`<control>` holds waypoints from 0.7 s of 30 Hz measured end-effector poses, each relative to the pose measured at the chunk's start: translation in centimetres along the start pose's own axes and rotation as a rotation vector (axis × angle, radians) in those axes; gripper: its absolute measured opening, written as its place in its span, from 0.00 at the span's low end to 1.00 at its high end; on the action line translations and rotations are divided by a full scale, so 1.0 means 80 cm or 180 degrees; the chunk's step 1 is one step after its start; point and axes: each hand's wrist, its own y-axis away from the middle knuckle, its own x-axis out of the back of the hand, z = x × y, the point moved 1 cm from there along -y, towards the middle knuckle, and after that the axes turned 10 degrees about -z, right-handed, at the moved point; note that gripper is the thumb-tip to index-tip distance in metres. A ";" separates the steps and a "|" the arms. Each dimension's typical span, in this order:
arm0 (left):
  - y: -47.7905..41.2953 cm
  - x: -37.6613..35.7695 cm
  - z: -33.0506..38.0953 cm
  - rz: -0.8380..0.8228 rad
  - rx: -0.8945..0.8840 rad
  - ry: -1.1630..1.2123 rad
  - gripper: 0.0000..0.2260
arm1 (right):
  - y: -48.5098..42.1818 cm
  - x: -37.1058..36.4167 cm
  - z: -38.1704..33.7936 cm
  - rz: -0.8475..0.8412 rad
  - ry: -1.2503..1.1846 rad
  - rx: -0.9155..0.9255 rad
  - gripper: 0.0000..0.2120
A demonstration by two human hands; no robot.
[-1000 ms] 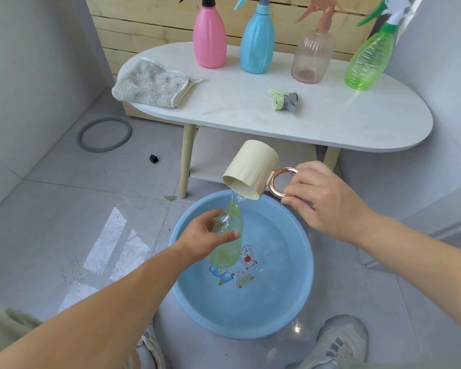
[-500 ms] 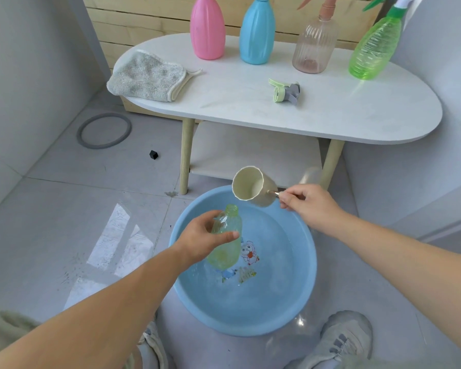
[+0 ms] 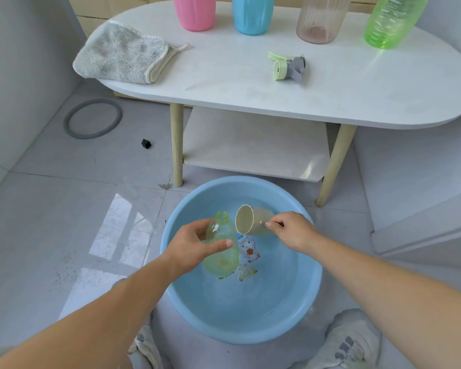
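1. Left hand (image 3: 194,246): wrapped round the upper body of a clear green plastic bottle (image 3: 222,258), with the thumb laid across the front and the fingers behind. The grip is firm and narrow.
2. The bottle is held over a round light-blue plastic basin (image 3: 250,315), below both hands. It is tilted, and its uncapped neck points up and away from the person.
3. Right hand (image 3: 290,230): fingers pinched together on the handle of a cream plastic cup (image 3: 250,222). The handle is mostly hidden by the fingers.
4. The cup lies on its side low in the basin, with its open mouth turned toward the left hand. Its rim is just beside the bottle's neck. Contact between the two cannot be confirmed.
5. Whether the cup's body is in the water cannot be told.
6. The basin holds water, and a cartoon print shows on its floor between the hands.
7. Beyond the hands stands a white oval table (image 3: 330,97) on pale wooden legs.
8. On the table, beyond the left hand, lies a grey fleecy cloth (image 3: 120,53). Beyond the right hand lies a loose green-and-grey spray head (image 3: 288,66).
9. Along the table's far edge are four bottles: pink (image 3: 194,12), blue (image 3: 253,13), ribbed translucent (image 3: 320,20) and green (image 3: 391,20).
10. On the tiled floor, well out from the left hand, are a grey ring (image 3: 93,119) and a small black object (image 3: 146,144).
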 end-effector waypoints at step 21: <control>-0.008 0.013 -0.021 0.0087 0.0119 0.0100 0.18 | -0.034 -0.014 0.010 -0.0345 0.0759 0.0417 0.13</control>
